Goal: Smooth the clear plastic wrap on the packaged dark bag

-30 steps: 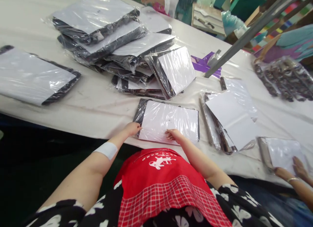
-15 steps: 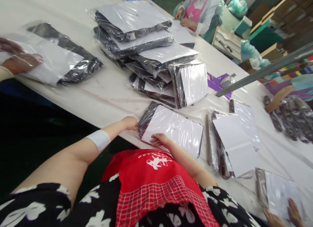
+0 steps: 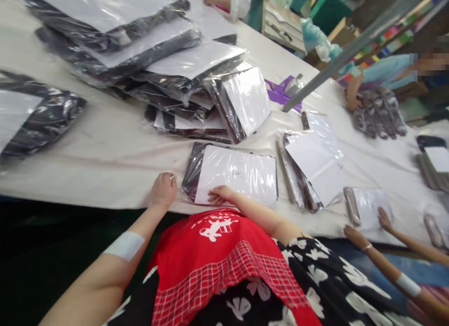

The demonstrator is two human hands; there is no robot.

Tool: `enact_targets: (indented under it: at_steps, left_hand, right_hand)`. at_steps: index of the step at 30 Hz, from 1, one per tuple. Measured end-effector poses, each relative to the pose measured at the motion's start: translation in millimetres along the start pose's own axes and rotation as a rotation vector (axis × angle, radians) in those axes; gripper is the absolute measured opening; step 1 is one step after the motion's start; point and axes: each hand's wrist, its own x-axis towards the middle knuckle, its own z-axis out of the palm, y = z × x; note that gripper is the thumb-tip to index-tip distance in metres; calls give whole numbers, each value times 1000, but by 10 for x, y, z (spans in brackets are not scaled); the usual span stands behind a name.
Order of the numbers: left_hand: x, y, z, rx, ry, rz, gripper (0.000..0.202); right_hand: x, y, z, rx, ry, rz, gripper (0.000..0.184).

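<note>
A clear plastic bag holding a folded dark item with a white sheet on top, the bagged package (image 3: 238, 171), lies flat at the table's front edge before me. My right hand (image 3: 221, 194) rests on its near left part, fingers extended and a little bent over the white sheet. Just left of the package, apart from its dark end, my left hand (image 3: 164, 189) is closed with curled fingers. A small pale bit shows at its thumb; whether that is a nail or a held scrap I cannot make out.
Behind the package rises an uneven pile of similar bagged items (image 3: 168, 73). More bagged packages (image 3: 312, 171) lie to the right, another (image 3: 35, 115) at far left. Co-workers' hands (image 3: 358, 237) are at the right. A grey metal pole (image 3: 326, 73) slants over the table near purple straps (image 3: 280, 92).
My left hand has moved left, off the package's dark end. My right hand stays on the white sheet. The view has swung right, and the co-worker's hand at far left is out of sight.
</note>
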Motion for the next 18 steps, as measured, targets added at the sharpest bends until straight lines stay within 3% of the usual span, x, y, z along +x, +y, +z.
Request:
enact_targets:
  at_steps: [2,4,6,10,14,16,18]
  left_hand:
    - [-117,307,61,-73,182,161,52]
    - [-206,585,193,-90,162,407,53]
    - [-237,766,372,-40,86,530,55]
    - [-165,824,668,87,17,446,60]
    - [-137,788,719,133,7,411,63]
    - [-156,810,697,144,5,406,64]
    - [-184,829,674,165,14,387,64]
  right_hand:
    - [7,3,5,32,-11,-5,20]
    - [29,-2,1,20,-27,-29,18]
    - [42,-1,-19,6,-46,-67,17]
    - [-93,91,-137,67,-158,-131,17]
    - [-435,355,-452,135,-209,-166,22]
    - [-593,541,-707,231,-107,-138,20]
    - [-699,723,-1001,378,84,-118,16]
